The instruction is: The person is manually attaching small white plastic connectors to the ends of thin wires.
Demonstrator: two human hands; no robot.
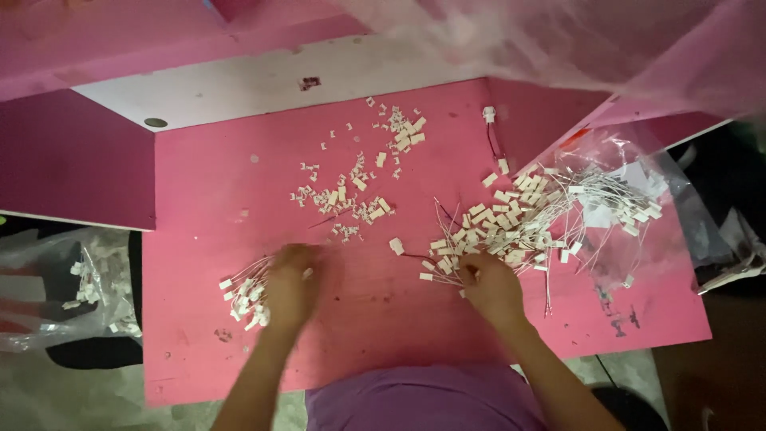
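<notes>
In the head view, the left hand [289, 287] is curled around a bundle of white wired connectors [243, 294] lying on the pink surface [375, 319]. The right hand [491, 289] pinches at the near edge of a large heap of wired connectors [511, 227]; how firmly it grips is unclear. Small loose white clips [351, 195] lie scattered between and beyond the hands. A clear plastic bag [638, 215] lies at the right.

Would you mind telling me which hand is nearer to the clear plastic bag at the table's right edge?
Right. The right hand sits beside the wire pile spilling from the bag; the left hand is farther off, across the table.
</notes>
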